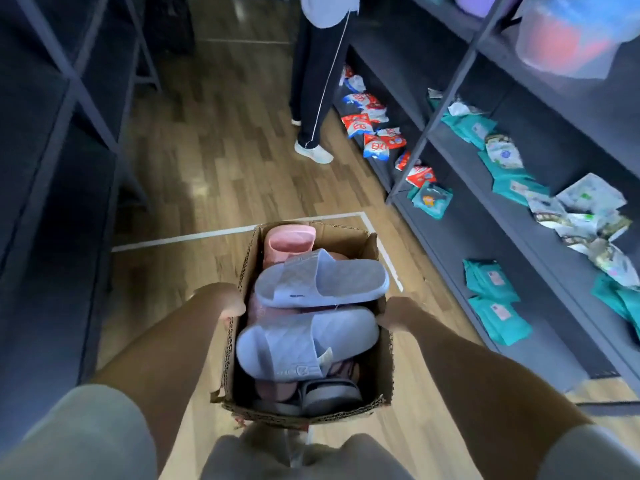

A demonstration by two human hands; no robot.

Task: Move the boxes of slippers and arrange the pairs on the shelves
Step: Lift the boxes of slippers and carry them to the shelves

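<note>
Over wood floor [207, 168], left hand [227, 306] and right hand [393, 315] grip one cardboard box [384, 368] holding two blue slippers [322, 278].

The box [382, 368] sat low in the middle of the view, the left hand [227, 304] gripping its wall at nine o'clock and the right hand [389, 315] gripping its wall at three. Inside, the far slipper [322, 278] and the near slipper [304, 341] lay crosswise on top of others, and an upright slipper [289, 239] stood against the far wall at eleven. From the box, a shelf unit [450, 237] ran from one to four o'clock with packets [367, 123] on its boards. A person's legs [318, 81] stood at twelve beside that unit, and another rack [72, 81] stood at nine to ten.
</note>
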